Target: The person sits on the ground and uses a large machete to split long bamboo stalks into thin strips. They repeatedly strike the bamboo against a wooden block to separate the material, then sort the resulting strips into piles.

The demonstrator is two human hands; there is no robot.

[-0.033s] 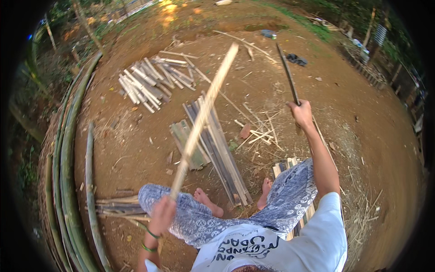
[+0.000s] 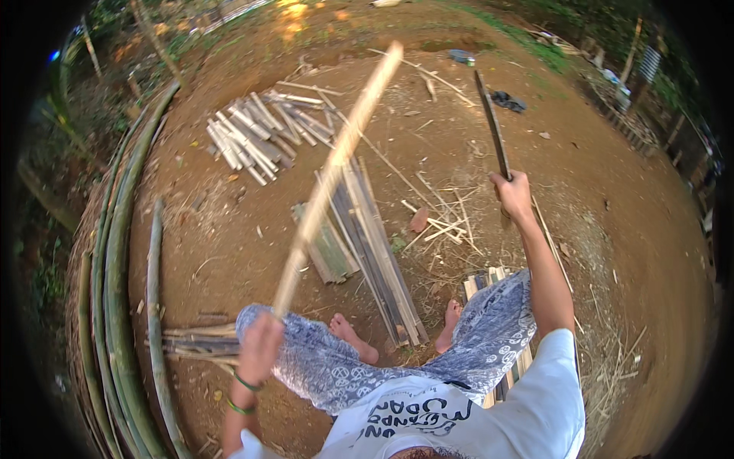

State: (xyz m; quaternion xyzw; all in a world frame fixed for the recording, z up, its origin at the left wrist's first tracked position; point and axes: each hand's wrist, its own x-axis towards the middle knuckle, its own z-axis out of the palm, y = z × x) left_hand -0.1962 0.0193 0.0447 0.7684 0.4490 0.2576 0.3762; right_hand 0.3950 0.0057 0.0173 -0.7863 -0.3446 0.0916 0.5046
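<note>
My left hand (image 2: 261,348), closed beside my left knee, grips the lower end of a long pale bamboo strip (image 2: 336,164). The strip slants up and to the right, smeared by motion, in front of my body. Out to the right, my right hand (image 2: 512,196) is wrapped round the handle of a long dark-bladed machete (image 2: 493,126), whose blade points up and away from me. Blade and strip are apart. Between my bare feet lie long dark bamboo slats (image 2: 386,268), with shorter greenish slats (image 2: 329,246) to their left.
A heap of split bamboo pieces (image 2: 248,138) lies farther off. Green bamboo poles (image 2: 118,291) run along the left. One bundle of strips (image 2: 199,344) is by my left knee, another (image 2: 489,280) partly under my right leg. Thin offcuts (image 2: 445,226) are scattered on the dirt.
My left hand has shifted slightly down and to the left, and the strip's far end has risen a little. My right hand still holds the machete in nearly the same pose.
</note>
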